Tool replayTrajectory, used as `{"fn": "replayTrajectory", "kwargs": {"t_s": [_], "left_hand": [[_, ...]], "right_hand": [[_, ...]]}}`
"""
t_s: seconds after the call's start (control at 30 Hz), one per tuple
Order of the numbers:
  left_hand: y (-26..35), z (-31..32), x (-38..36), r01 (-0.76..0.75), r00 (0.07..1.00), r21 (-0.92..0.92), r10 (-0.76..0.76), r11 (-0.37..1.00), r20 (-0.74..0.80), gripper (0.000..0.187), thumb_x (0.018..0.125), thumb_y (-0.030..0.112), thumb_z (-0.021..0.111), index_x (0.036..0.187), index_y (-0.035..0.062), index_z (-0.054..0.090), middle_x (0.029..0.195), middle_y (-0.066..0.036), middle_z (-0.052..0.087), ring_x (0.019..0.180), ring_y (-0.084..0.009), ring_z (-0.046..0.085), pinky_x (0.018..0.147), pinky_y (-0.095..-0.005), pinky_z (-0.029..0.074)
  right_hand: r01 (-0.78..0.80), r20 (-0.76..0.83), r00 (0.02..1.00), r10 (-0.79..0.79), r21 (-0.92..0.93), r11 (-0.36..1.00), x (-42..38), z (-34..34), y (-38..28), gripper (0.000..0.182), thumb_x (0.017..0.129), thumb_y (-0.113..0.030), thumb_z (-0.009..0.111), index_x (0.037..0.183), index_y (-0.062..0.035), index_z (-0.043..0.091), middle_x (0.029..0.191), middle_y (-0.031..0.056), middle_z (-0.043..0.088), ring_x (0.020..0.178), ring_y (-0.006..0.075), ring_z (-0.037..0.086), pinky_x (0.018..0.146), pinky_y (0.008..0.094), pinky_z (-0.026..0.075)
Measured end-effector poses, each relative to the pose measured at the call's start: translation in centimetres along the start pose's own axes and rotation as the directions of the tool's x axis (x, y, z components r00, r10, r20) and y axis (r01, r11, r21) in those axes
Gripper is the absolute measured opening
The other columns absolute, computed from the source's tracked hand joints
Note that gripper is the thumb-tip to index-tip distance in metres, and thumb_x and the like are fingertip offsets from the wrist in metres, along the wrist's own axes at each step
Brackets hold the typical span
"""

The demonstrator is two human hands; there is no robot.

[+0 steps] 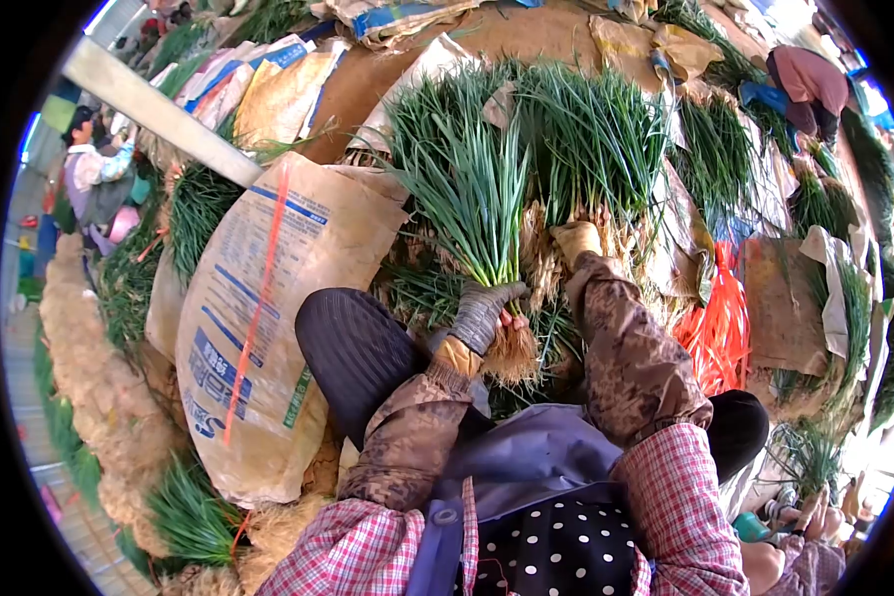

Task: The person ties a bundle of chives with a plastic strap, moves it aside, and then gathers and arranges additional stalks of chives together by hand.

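My left hand (484, 311), in a grey knit glove, grips a bunch of green chives (477, 194) just above its pale roots, and the leaves fan upward. My right hand (577, 240), in a tan glove, reaches into the base of another chive bunch (598, 139) beside it; the fingers are buried among the stalks, so its grip is hidden. Brown patterned sleeve covers run up both forearms. My dark-trousered knee (353, 348) sits below the left hand.
A large printed sack (268, 318) lies to the left. More chive bundles (710, 149) and sacks cover the ground. Orange tying strips (720, 333) lie at the right. One person (94, 169) stands far left, another (810, 84) bends at the top right.
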State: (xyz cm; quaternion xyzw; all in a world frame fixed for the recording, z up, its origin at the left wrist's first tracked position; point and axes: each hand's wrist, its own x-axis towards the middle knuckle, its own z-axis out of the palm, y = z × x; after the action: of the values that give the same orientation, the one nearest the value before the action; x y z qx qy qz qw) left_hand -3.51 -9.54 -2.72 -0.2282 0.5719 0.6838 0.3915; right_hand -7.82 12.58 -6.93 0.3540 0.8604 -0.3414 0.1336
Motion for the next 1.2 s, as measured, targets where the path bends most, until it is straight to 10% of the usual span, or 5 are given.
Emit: {"fn": "replayTrajectory", "kwargs": {"t_s": [0.2,0.37,0.8,1.1,1.2], "left_hand": [[0.0,-0.5,-1.6,-0.161,0.935,-0.253,0.229,0.954,0.271,0.019,0.075,0.007,0.073,0.087,-0.0045,0.065,0.068,-0.012,0.064,0.034,-0.0165,0.048,0.031,-0.0265,0.039],[0.1,0.9,-2.9,0.145,0.923,-0.173,-0.071,0.974,0.378,0.018,0.083,0.014,0.067,0.093,-0.0015,0.065,0.068,-0.016,0.066,0.037,-0.0142,0.053,0.031,-0.0182,0.034],[-2.1,0.6,0.4,-0.069,0.994,0.214,0.084,0.974,-0.063,0.031,0.074,0.018,0.076,0.089,-0.0024,0.059,0.061,-0.01,0.062,0.036,-0.0168,0.052,0.03,-0.0282,0.04],[-2.2,1.0,0.1,0.085,0.996,0.447,-0.061,0.89,-0.069,0.028,0.072,0.021,0.078,0.077,-0.0025,0.063,0.054,-0.009,0.059,0.034,-0.0142,0.049,0.031,-0.0273,0.038],[-1.4,1.0,-2.2,-0.048,0.974,-0.004,0.047,0.999,0.222,0.017,0.081,0.011,0.068,0.07,-0.002,0.065,0.054,-0.01,0.061,0.035,-0.0149,0.052,0.03,-0.0257,0.038]], "right_hand": [[0.089,0.038,0.99,-0.136,0.579,0.81,-3.9,-2.2,0.8,0.012,0.085,-0.015,0.066,0.091,-0.0047,0.065,0.074,0.0038,0.064,0.059,0.0102,0.056,0.052,0.0234,0.048],[0.068,0.166,0.97,-0.176,0.511,0.857,-12.6,-1.6,-2.0,0.012,0.086,-0.015,0.065,0.093,-0.0064,0.066,0.089,0.0052,0.067,0.077,0.0131,0.061,0.073,0.0263,0.052],[-0.312,0.284,0.95,0.129,0.852,0.422,-11.9,2.4,0.0,0.019,0.083,-0.006,0.067,0.098,-0.0018,0.056,0.08,0.0073,0.065,0.06,0.0149,0.063,0.047,0.0247,0.05],[0.235,-0.052,0.961,-0.273,0.673,0.702,-12.6,2.3,1.2,0.012,0.08,0.004,0.065,0.089,-0.0036,0.059,0.077,0.0009,0.061,0.069,0.0115,0.054,0.063,0.0227,0.045],[0.371,-0.169,0.927,-0.336,0.554,0.745,-11.8,2.8,1.6,0.013,0.081,0.004,0.063,0.09,-0.0057,0.06,0.078,0.0021,0.062,0.07,0.0129,0.056,0.066,0.0239,0.046]]}}
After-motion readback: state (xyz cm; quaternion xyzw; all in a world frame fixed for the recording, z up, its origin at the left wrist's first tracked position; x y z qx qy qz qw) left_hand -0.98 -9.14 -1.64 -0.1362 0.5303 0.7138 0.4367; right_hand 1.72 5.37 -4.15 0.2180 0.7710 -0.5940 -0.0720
